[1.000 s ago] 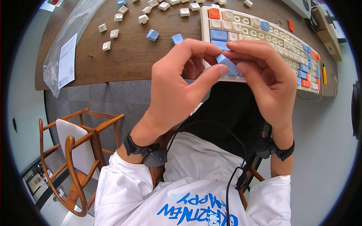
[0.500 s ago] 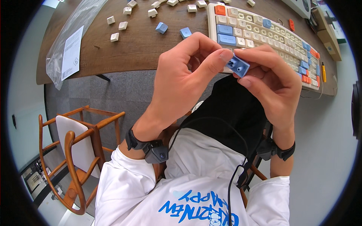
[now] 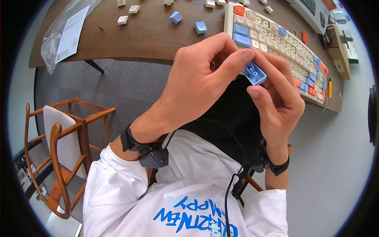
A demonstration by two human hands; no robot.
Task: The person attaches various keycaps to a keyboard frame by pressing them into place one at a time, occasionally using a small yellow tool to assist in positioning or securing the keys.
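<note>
"How does the keycap (image 3: 258, 79) look?"

"Pale blue and longer than it is wide, its hollow underside turned up. Thin walls ring it; a round post stands inside, toward the lower end, and a darker fitting sits nearer the thumb."

"Where is it?"

"Held up off the tabletop (image 3: 146, 45), between the hands, by the keyboard's (image 3: 282, 49) near left corner as seen from above."

"And the grip?"

"The left hand (image 3: 199, 85) pinches the upper end, thumb on top. The right hand (image 3: 282, 89) is half curled, its fingers along the far side and its thumb just beside the lower corner. Whether it grips too, I cannot tell."

"Any containers?"

"A clear bag (image 3: 49, 49) lies at the left, with a printed sheet (image 3: 73, 35); I cannot tell if that is inside or on top. At the far right is a white box (image 3: 312, 14) picturing a keyboard, its contents hidden. A brown box (image 3: 342, 65) stands near it; what it holds is unclear."

"Loose pieces?"

"Two blue caps (image 3: 200, 27) lie left of the keyboard, with several cream ones (image 3: 122, 20) beyond."
</note>
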